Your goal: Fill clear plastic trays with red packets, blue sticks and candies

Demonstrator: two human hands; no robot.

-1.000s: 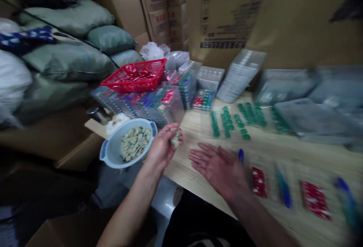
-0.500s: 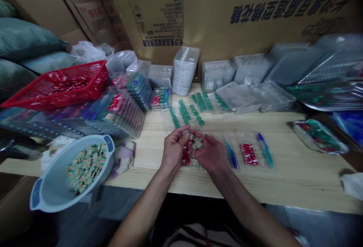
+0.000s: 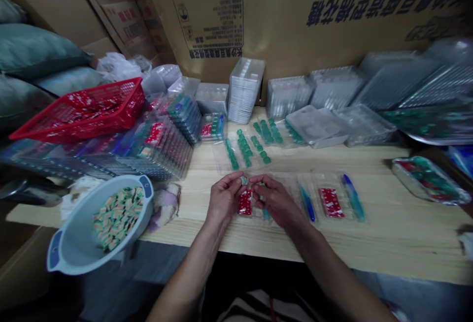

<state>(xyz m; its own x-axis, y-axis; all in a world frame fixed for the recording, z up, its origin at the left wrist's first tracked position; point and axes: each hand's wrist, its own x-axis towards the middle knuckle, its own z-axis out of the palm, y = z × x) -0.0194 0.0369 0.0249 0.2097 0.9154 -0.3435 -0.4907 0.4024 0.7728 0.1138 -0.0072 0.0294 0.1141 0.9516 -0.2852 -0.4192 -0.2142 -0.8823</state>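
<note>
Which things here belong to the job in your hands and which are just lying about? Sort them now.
Job: left hand, right hand, small green piece, red packet, bowl of small pieces.
Lying about: red basket, sacks, cardboard boxes, crumpled cloth.

A strip of pine tabletop is running along the near edge past the right hand, while plastic blister trays are blocking forward reach and a light-blue bowl is standing beyond the left hand.
</note>
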